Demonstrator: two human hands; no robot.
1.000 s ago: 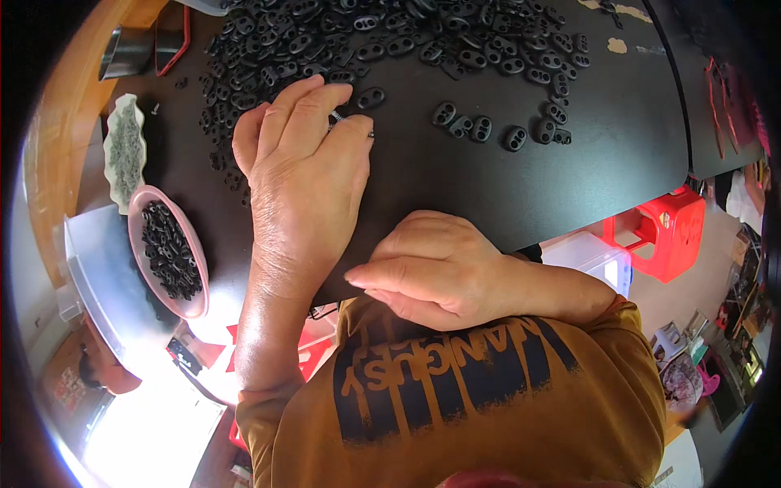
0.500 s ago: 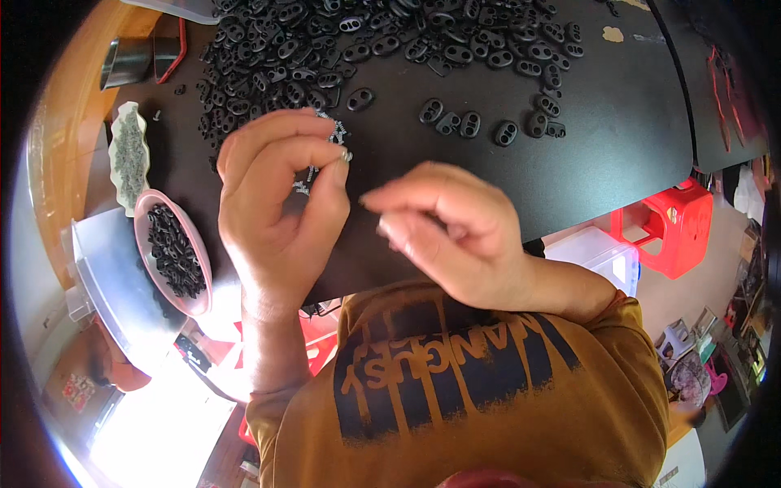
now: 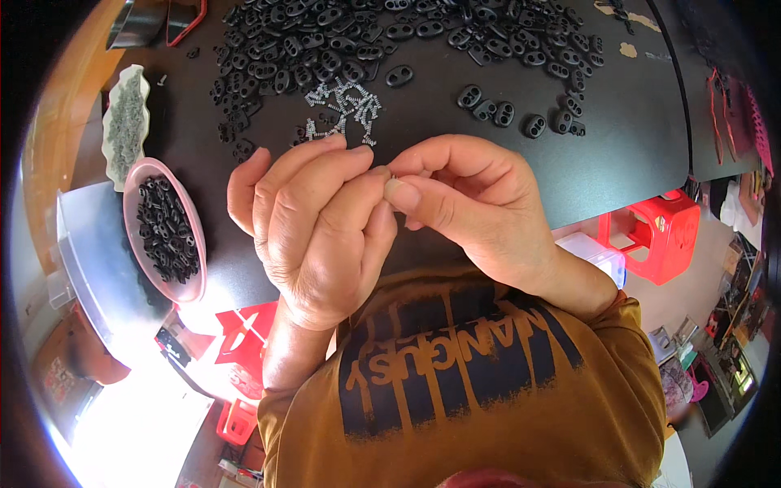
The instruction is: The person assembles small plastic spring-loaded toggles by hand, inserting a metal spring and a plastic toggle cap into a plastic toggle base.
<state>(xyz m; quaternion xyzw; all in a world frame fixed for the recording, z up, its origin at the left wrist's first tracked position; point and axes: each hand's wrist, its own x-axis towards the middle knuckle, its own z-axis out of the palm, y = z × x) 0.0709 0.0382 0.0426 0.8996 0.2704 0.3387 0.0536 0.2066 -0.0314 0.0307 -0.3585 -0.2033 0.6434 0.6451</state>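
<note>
My left hand [image 3: 313,228] and my right hand [image 3: 468,203] meet fingertip to fingertip over the near edge of a black table [image 3: 634,154]. A tiny part is pinched between them at the thumbs; it is almost wholly hidden and I cannot tell what it is. Just beyond my fingers lies a small heap of little metal springs [image 3: 342,106]. A large pile of black oval two-hole plastic pieces [image 3: 342,41] covers the far part of the table, with a few loose ones [image 3: 504,110] to the right.
A pink dish [image 3: 134,187] holding black pieces sits at my left on a clear plastic box [image 3: 89,268]. A scalloped white dish of grey bits [image 3: 124,126] lies behind it. A red plastic stool [image 3: 659,232] stands on the floor at right.
My left hand came back from the pile toward my body. My right hand rose from the table edge to meet it, and the fingertips of both now pinch together.
</note>
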